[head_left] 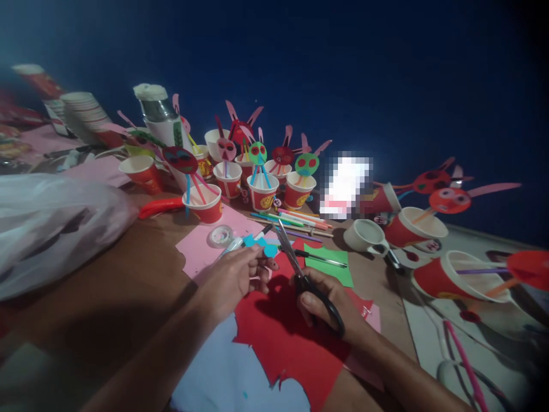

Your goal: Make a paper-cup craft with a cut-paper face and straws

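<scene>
Between the thumb and fingers of my left hand is a small blue paper piece with a scalloped outline. My right hand grips black-handled scissors, whose blades point up and away, just right of the blue piece and apart from it. Beneath both hands lies a large red paper sheet with cut edges, partly over a pale blue sheet. A green paper square with a pen across it is beyond my right hand.
Paper cups with animal-faced paper heads on straws stand along the back. A tape roll rests on pink paper. Colored straws, a white mug and a blurred bright rectangle are farther right. A plastic bag occupies the left.
</scene>
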Demonstrator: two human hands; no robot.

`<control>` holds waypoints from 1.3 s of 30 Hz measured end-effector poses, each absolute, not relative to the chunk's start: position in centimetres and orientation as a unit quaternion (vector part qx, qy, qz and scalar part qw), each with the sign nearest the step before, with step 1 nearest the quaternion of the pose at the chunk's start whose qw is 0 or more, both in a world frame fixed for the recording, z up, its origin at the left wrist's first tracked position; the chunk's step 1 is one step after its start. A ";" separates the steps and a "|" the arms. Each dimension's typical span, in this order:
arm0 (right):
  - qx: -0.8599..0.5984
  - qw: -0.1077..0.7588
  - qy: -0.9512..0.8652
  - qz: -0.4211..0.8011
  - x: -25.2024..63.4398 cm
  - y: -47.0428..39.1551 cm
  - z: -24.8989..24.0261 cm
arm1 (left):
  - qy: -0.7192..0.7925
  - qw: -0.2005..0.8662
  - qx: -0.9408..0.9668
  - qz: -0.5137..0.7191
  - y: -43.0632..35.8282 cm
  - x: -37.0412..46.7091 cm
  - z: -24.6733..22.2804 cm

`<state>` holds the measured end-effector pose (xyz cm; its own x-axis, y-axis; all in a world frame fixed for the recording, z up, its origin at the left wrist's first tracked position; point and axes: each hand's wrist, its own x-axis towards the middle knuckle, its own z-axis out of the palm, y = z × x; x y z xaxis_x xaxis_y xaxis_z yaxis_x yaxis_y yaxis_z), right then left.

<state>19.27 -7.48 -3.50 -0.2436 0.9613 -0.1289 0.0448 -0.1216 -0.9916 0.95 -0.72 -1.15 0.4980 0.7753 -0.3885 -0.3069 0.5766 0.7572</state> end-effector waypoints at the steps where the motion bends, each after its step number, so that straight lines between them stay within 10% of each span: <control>1: -0.473 0.397 -0.534 0.577 19.3 -7.4 -3.5 | 0.376 0.803 0.314 0.339 -0.7 1.0 -1.2; 23: -0.491 0.407 -0.708 0.304 18.9 -7.5 -5.8 | 0.394 0.742 0.257 0.477 0.3 0.3 -0.2; 39: -0.488 0.435 -0.711 0.260 19.1 -7.5 -6.2 | 0.534 0.432 0.718 0.109 -0.1 -2.7 -2.5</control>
<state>19.12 -7.51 -6.21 -0.1449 0.9196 0.3652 0.4675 0.3889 -0.7938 -2.74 -0.13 -2.47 0.4058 0.8616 -0.3048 0.6732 -0.0562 0.7373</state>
